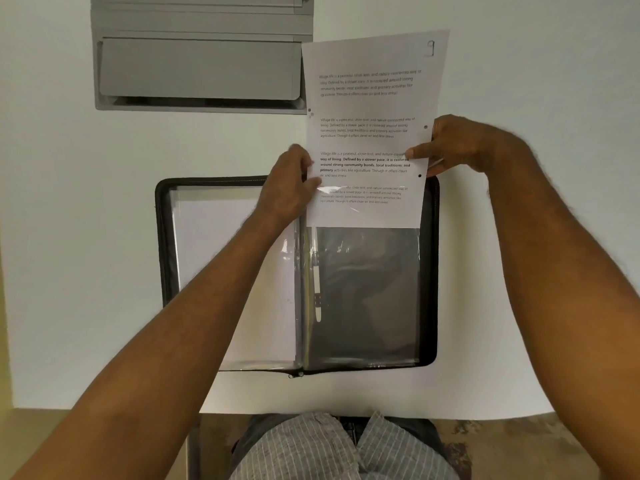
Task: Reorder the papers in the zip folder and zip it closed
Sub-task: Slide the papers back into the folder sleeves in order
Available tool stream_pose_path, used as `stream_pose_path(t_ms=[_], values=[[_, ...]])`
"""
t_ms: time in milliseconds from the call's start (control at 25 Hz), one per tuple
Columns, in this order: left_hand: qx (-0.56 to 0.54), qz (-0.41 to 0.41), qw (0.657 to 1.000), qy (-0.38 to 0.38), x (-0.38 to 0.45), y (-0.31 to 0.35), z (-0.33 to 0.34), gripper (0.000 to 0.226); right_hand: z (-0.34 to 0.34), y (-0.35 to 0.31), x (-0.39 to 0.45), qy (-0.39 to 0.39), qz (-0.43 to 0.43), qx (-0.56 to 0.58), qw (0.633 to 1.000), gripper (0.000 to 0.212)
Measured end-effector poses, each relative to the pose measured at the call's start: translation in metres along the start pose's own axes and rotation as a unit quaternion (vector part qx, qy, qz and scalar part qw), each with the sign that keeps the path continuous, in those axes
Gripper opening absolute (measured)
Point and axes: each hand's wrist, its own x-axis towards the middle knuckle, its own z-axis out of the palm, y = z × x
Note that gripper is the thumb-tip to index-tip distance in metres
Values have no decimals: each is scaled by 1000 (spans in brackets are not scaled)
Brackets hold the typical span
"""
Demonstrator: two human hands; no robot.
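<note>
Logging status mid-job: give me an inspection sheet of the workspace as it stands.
Surface: white table, bare around the folder.
Job's things: zip folder lying open, unzipped; printed sheet marked 9 partway in or out of the right-hand clear sleeve; white papers in the left half.
Clutter: grey tray stack at the far edge.
Grippers: left hand and right hand pinch the sheet's side edges.
Cables: nothing seen.
Surroundings: speckled floor below.

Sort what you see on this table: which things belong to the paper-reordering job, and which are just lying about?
In the job: zip folder, printed sheet held by left hand and right hand, clear sleeve, white papers.
Lying about: grey tray stack.
</note>
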Motion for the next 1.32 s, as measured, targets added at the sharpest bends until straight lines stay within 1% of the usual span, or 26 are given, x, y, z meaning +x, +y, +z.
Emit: stream_pose_path(t_ms=[160,200,280,320,400,520,600,760,800,920,1000,1040,1120,1200,1240,1320], values=[[-135,-104,985,39,4,4,-6,37,5,-1,4,-17,17,-20,1000,43],[-160,-120,979,43,7,4,-7,35,7,-1,4,-26,26,-31,999,43],[-190,-139,970,53,13,1,-7,22,10,2,2,-40,34,-45,998,43],[-189,-143,970,54,15,0,-7,18,11,3,2,-38,29,-41,998,43],[-161,-142,976,44,15,-2,-7,18,14,4,2,-4,-9,17,1000,43],[-99,-125,987,-2,14,-5,-8,23,23,4,2,97,-83,145,981,38],[-80,-117,990,-8,15,-6,-8,26,27,5,4,106,-92,167,976,36],[-116,-127,985,18,13,-2,-9,21,24,9,-1,37,-41,57,997,40],[-110,-129,985,16,14,-3,-9,23,23,8,-2,35,-41,49,997,38],[-54,-115,991,-46,15,0,-14,29,26,5,-3,99,-94,94,986,26],[-33,-110,990,-81,16,3,-16,31,28,6,1,128,-116,94,980,26],[-29,-106,991,-82,17,3,-15,29,28,7,2,130,-110,82,982,30],[-29,-97,993,-56,18,1,-12,25,27,9,3,113,-88,51,988,35],[-41,-97,994,-23,16,-2,-10,20,23,6,1,88,-72,-7,993,34],[-46,-88,995,-9,13,-1,-9,26,21,5,0,77,-63,-35,994,34],[-29,-28,999,4,4,0,-4,40,17,1,0,67,-53,-47,995,33]])
